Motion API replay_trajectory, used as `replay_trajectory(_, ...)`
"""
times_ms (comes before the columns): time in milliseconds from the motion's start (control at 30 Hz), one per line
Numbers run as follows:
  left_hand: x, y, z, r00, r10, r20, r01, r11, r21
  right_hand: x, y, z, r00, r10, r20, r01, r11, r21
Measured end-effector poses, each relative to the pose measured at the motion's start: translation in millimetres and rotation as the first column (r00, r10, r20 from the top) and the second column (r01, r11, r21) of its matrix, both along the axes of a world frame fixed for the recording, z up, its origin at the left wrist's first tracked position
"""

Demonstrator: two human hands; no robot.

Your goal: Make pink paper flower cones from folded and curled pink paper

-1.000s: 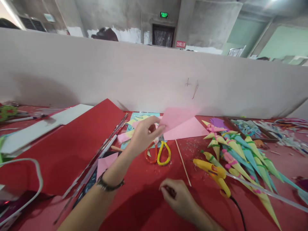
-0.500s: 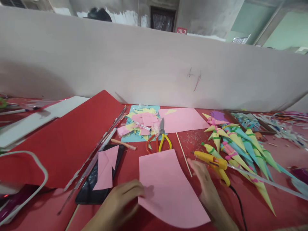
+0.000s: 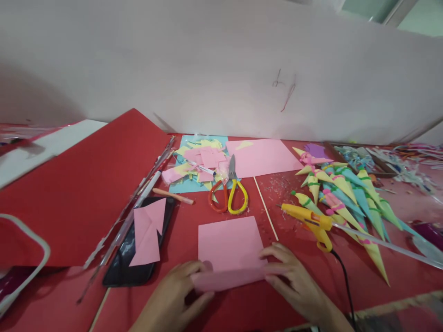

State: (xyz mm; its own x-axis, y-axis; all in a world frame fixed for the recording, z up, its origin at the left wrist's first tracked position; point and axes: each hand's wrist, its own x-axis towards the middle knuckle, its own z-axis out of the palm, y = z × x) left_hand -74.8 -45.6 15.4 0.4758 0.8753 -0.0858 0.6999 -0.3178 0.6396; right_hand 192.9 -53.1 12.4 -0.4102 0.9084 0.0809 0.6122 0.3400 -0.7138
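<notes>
So the whole back is taken up by a pale partition [image 3: 207,69], and everything's spread over a red tabletop [image 3: 185,235]. Off to the left a big red board [image 3: 104,184] is parked at an angle. On the right a heap of paper cones [image 3: 360,205] is piled up, with a flat pink sheet [image 3: 268,159] laid near the partition.

Main action's front and center: a pink paper [image 3: 228,242] is laid on the table between the hands, its near edge turned up and over. The left end of that flap is held in the left hand [image 3: 180,290], thumb set apart from the fingers; the right end is held by the fingertips of the right hand [image 3: 294,276]. Looks like the folding or rolling step is being done, though whether a crease is pressed in can't be told. Probably what's called for next is both ends being kept level and pressed evenly, or it'd get skewed.

Smaller stuff: a cut pink piece [image 3: 147,235] is propped on a dark phone [image 3: 121,266], while the yellow glue gun [image 3: 308,216], scissors [image 3: 231,174] and thin wooden stick [image 3: 265,207] are left untouched.
</notes>
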Motion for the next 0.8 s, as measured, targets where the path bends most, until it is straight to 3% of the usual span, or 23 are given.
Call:
replay_trajectory(100,5,-1,-6.4,0.981,0.166,-0.101,-0.165,0.986,0.025,-7,1,-5.5,0.994,-0.111,0.006,0.111,0.994,0.008)
replay_trajectory(200,10,-1,-10.8,0.954,0.259,-0.151,-0.251,0.965,0.073,-14,5,-14.2,0.971,-0.226,0.081,0.223,0.974,0.045)
replay_trajectory(400,11,-1,-21.9,0.929,0.358,-0.099,-0.332,0.920,0.208,-26,10,-22.7,0.856,-0.420,0.301,0.346,0.899,0.269)
replay_trajectory(600,12,-2,-26.9,0.899,0.379,-0.221,-0.248,0.855,0.455,-32,14,-20.5,0.830,-0.479,0.285,0.414,0.872,0.261)
replay_trajectory(700,14,0,-24.8,0.900,0.319,-0.297,-0.073,0.782,0.619,-32,15,-21.6,0.837,-0.487,0.249,0.434,0.869,0.238)
replay_trajectory(800,22,4,-21.0,0.928,0.180,-0.326,0.089,0.744,0.663,-32,15,-23.1,0.842,-0.482,0.242,0.417,0.867,0.274)
